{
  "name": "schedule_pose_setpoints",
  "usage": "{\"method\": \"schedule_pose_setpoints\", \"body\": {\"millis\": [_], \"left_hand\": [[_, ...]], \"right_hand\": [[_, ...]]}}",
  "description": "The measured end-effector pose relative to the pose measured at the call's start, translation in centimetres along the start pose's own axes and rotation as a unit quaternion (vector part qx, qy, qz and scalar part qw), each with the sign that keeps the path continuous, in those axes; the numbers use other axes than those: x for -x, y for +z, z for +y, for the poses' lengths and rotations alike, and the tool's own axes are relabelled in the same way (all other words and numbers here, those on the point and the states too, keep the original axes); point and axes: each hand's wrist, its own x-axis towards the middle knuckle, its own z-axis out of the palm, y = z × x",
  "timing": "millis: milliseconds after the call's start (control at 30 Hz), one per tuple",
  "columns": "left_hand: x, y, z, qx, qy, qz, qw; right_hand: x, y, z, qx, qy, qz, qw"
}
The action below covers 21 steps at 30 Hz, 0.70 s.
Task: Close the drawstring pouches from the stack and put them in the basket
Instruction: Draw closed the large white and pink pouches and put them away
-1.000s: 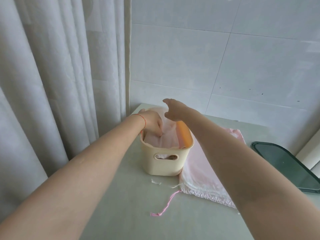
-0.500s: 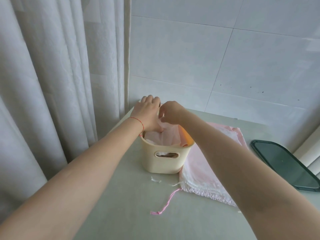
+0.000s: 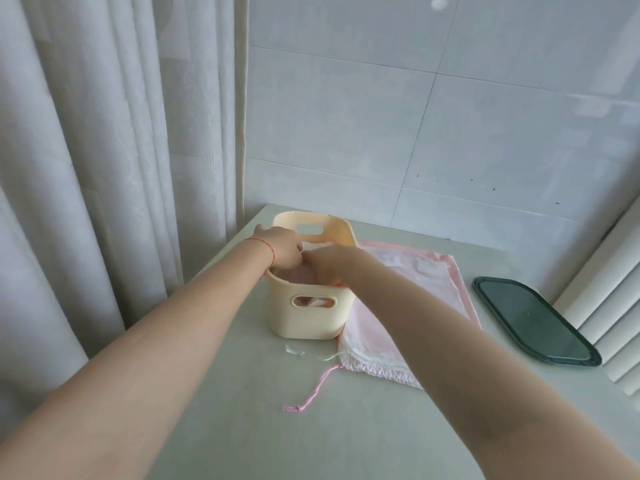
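Hands have dropped: I see left hand point(image 3: 282, 251) and right hand point(image 3: 325, 268) tucking a pouch point(image 3: 298, 277) into the basket point(image 3: 308, 320); finger grip hidden, cannot tell.

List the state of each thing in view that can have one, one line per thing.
basket: upright on the table, pink fabric showing through its handle slot.
left hand: reaching into the basket; grip hidden.
right hand: reaching into the basket; fingers hidden.
stack of pouches: lying flat beside the basket, not yet closed.
pink drawstring: loose, trailing on the table.
dark tray: lying flat, nothing on it.
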Motion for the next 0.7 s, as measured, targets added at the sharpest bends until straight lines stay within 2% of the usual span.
{"method": "schedule_pose_setpoints", "body": {"millis": [67,167,300,367,433,500,600,700], "left_hand": [[0.3,0.1,0.1,0.005,-0.006,0.024,1.000],[1.2,-0.8,1.0,0.010,-0.021,0.038,0.999],[1.4,-1.8,3.0,0.000,-0.012,0.083,0.996],[1.6,-1.6,5.3,0.019,0.024,0.131,0.991],[2.0,-1.2,8.2,0.053,0.059,0.175,0.981],[2.6,-0.6,11.1,0.117,0.090,0.220,0.964],[3.5,0.5,13.6,0.242,0.103,0.279,0.924],[4.4,1.3,14.1,0.287,0.103,0.286,0.908]], "right_hand": [[0.6,-0.4,0.3,0.002,0.006,0.028,1.000],[3.3,-1.9,1.6,-0.132,0.018,0.115,0.984],[6.9,-2.1,5.2,-0.274,0.041,0.269,0.922],[8.7,-0.7,6.8,-0.320,0.087,0.293,0.897],[10.3,1.0,7.9,-0.372,0.121,0.255,0.884],[11.6,2.9,8.2,-0.482,0.107,0.145,0.857],[12.3,5.7,6.9,-0.637,0.022,0.010,0.771],[11.4,7.1,5.0,-0.708,-0.059,0.010,0.704]]}}
